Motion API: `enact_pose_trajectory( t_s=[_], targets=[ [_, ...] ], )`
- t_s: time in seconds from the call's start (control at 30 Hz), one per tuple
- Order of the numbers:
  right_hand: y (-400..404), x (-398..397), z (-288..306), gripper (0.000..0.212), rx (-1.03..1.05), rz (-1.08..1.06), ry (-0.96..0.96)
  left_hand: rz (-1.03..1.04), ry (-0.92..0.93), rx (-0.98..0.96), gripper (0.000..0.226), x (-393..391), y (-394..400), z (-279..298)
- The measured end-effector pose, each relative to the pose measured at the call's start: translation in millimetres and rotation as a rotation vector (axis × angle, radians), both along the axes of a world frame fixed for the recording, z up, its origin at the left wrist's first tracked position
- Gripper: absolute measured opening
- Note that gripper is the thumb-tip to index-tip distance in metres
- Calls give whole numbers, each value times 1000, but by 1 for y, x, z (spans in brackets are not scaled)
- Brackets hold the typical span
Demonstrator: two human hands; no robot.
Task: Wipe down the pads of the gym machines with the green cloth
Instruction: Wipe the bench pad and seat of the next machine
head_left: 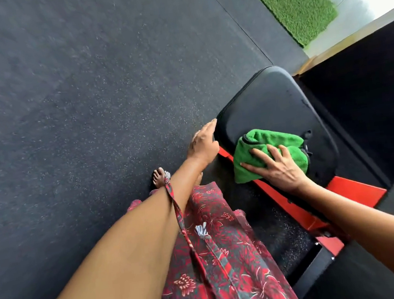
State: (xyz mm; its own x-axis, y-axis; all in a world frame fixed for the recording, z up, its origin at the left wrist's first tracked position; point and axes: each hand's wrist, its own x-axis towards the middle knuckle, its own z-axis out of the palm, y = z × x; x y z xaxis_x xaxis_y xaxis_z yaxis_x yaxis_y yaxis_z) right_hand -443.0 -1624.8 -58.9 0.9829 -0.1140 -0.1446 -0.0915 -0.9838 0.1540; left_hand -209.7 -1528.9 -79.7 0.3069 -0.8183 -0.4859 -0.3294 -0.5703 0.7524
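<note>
Right hand (pixel 277 166) is flat on the green cloth (pixel 263 151), fingers spread wide and pressing it onto the black seat pad (pixel 275 105), down at the pad's 6 o'clock end. Left hand (pixel 202 143) sits at the pad's 9 o'clock edge with fingers mostly straight. Looks like it's bracing the pad, but the edge hides the fingertips, so I can't swear they aren't hooked under.

What could go wrong: the cloth is bunched up thick, so a swipe might only touch a narrow strip and leave the 12 o'clock half untouched. The spread fingers aren't really gripping either, so a fast push could leave the cloth behind, or drag it off onto the red frame (pixel 354 189) or rubber floor (pixel 84 88).
</note>
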Motion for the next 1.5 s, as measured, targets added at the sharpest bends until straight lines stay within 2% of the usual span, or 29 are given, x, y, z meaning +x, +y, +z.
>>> enact_pose_trajectory(
  t_s=[0.2, 0.33, 0.4, 0.57, 0.63, 0.67, 0.77, 0.87, 1.0, 1.17, 1.27, 1.37, 1.43, 1.5],
  targets=[
    [5, 74, -9, 54, 32, -60, -30, -116, -169, 3, 81, -14, 12, -3],
    [-3, 30, -12, 59, 67, -69, -82, -224, -273, -15, 79, -9, 9, -2],
    [-16, 11, -9, 60, 111, -230, -93, -289, -268, -14, 87, -7, 1, 0],
    [-71, 53, 8, 57, 297, -923, -73, -383, -291, 105, 130, -14, -26, 10],
    [-70, 79, 10, 59, 303, -1032, -38, -363, -293, 172, 142, -20, -34, 13],
    [-61, 90, 9, 60, 293, -986, -46, -341, -288, 208, 145, -23, -36, 15],
    [-30, 102, 1, 56, 285, -665, -34, -314, -324, 299, 146, -32, -42, 20],
    [-59, 96, -1, 54, 317, -631, -33, -365, -449, 253, 147, -33, -53, 24],
    [-97, 81, -3, 57, 317, -1017, -92, -561, -518, 130, 149, -29, -81, 26],
    [-73, 15, -9, 60, 307, -1458, -151, -625, -598, 191, 157, -35, -94, 23],
    [-39, -17, -14, 60, 263, -1740, -216, -603, -623, 172, 151, -36, -91, 19],
    [-32, -3, -18, 59, 286, -1861, -254, -553, -613, 60, 122, -40, -88, 15],
    [-30, 21, -19, 61, 267, -1770, -288, -543, -614, -50, 97, -41, -92, 9],
    [-25, 43, -22, 59, 213, -1550, -331, -519, -612, -156, 76, -41, -102, 3]
  ],
)
